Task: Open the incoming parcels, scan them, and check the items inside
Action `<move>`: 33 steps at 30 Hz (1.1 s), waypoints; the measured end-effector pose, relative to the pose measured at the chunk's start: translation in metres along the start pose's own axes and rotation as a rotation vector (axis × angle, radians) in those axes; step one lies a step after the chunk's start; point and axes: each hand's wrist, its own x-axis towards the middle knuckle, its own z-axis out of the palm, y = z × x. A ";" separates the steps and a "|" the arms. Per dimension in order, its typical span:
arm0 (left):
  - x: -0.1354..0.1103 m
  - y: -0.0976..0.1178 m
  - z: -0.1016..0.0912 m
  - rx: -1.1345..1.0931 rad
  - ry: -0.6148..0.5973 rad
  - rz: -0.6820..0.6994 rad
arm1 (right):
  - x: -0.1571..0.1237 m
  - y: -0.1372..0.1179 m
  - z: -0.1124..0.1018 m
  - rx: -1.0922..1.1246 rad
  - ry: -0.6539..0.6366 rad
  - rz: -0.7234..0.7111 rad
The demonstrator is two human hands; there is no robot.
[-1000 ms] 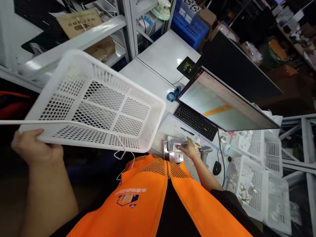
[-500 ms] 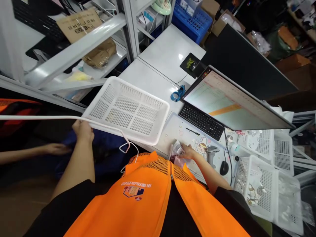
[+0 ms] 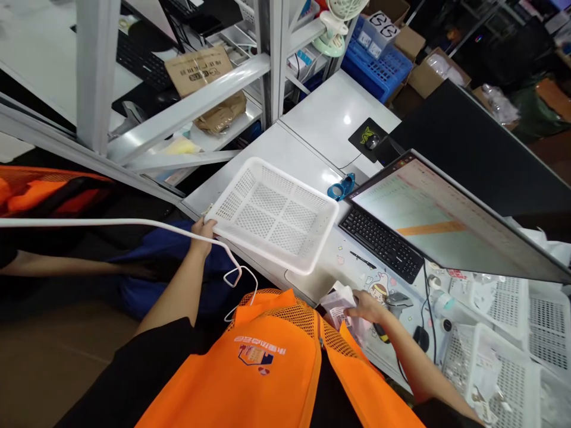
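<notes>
At the near left corner of the tabletop (image 3: 289,145) sits a white mesh basket (image 3: 276,217), flat on the surface, its long side running toward the keyboard (image 3: 379,241). The person's left hand (image 3: 203,229) has it by the near left corner, fingers curled over the rim. Nothing shows inside it. It looks like thin moulded plastic, so it is probably light and stiff enough to lift by one edge, though it may flex a little. The solid rim is the sound place to hold; the perforated walls would likely catch fingertips.

The right hand (image 3: 368,306) is at the near edge of the tabletop, fingers closed on a clear packet (image 3: 339,299). The packet looks soft, crinkly and slippery, and is best pinched at its edge.

A white cable (image 3: 111,223) crosses just in front of the left hand and loops down below the basket's near corner, where it could snag. A blue tape dispenser (image 3: 341,187) stands just beyond the basket's far right corner. A pen (image 3: 362,260) lies between the keyboard and the packet, and a handheld scanner (image 3: 397,300) is just beside the right hand. The monitor (image 3: 441,217) leans over the keyboard. More white baskets (image 3: 495,356) crowd the right end. Another person's arm (image 3: 66,264) reaches in low at the left, well apart from the basket.
</notes>
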 end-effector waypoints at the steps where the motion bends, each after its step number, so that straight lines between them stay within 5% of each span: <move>1: -0.001 0.000 0.000 -0.006 -0.005 -0.004 | -0.001 -0.006 -0.012 -0.021 0.012 -0.011; 6: -0.013 0.003 -0.004 0.006 -0.060 -0.069 | -0.011 -0.049 -0.091 0.196 0.128 -0.158; 9: -0.031 0.000 -0.005 0.010 -0.143 -0.143 | 0.012 -0.100 -0.105 0.513 0.151 -0.325; 12: -0.052 -0.007 -0.001 0.004 -0.249 -0.227 | 0.068 -0.169 -0.070 0.823 0.175 -0.401; 14: -0.064 -0.013 0.003 -0.003 -0.312 -0.284 | 0.112 -0.217 -0.033 0.997 0.120 -0.269; 17: -0.077 -0.021 0.010 -0.019 -0.369 -0.353 | 0.166 -0.274 0.009 1.027 0.036 -0.209; 20: -0.083 -0.026 0.016 -0.052 -0.375 -0.375 | 0.193 -0.300 0.019 0.991 -0.008 -0.194; 23: -0.081 -0.027 0.022 -0.098 -0.330 -0.347 | 0.196 -0.293 0.005 0.917 0.024 -0.181; 26: -0.071 -0.024 0.032 -0.135 -0.284 -0.303 | 0.174 -0.259 -0.014 0.867 0.071 -0.188; 30: -0.041 -0.008 0.063 -0.161 -0.285 -0.252 | 0.113 -0.182 -0.030 0.888 0.130 -0.226; 33: -0.007 0.020 0.107 -0.158 -0.304 -0.216 | 0.062 -0.111 -0.026 0.999 0.246 -0.209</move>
